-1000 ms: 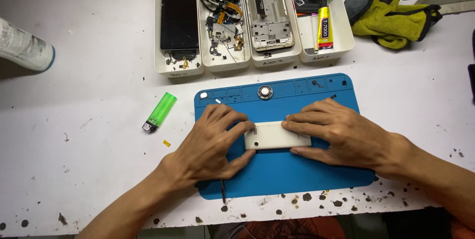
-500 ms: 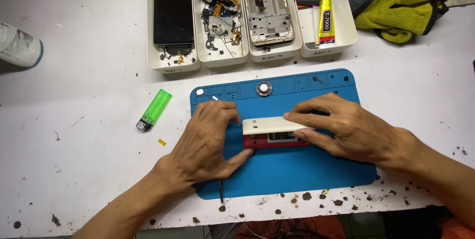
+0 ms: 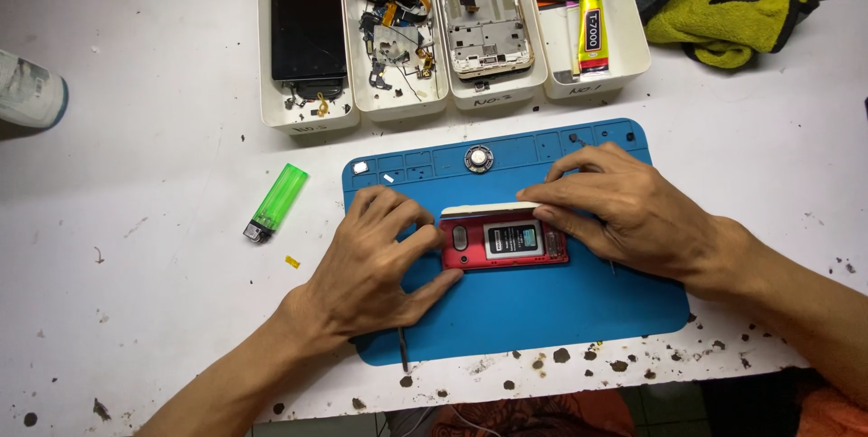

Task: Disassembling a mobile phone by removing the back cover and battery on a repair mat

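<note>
A red phone (image 3: 504, 244) lies on the blue work mat (image 3: 542, 310), its back open so the battery and inner frame show. My left hand (image 3: 375, 261) grips its left end, thumb along the near edge. My right hand (image 3: 624, 206) holds the white back cover (image 3: 484, 210), lifted and tilted up along the phone's far edge. A small round part (image 3: 478, 159) sits on the mat's far strip.
Four white trays (image 3: 307, 116) stand at the back, holding a dark screen (image 3: 307, 17), loose parts, a phone frame (image 3: 479, 12) and a glue tube (image 3: 591, 30). A green lighter (image 3: 276, 200) lies left of the mat. Yellow-green gloves (image 3: 723, 8) rest far right.
The white cover, flat on the phone a second ago, has been lifted off toward the far side by my right hand, exposing the red body and battery. My left hand stayed on the left end.
</note>
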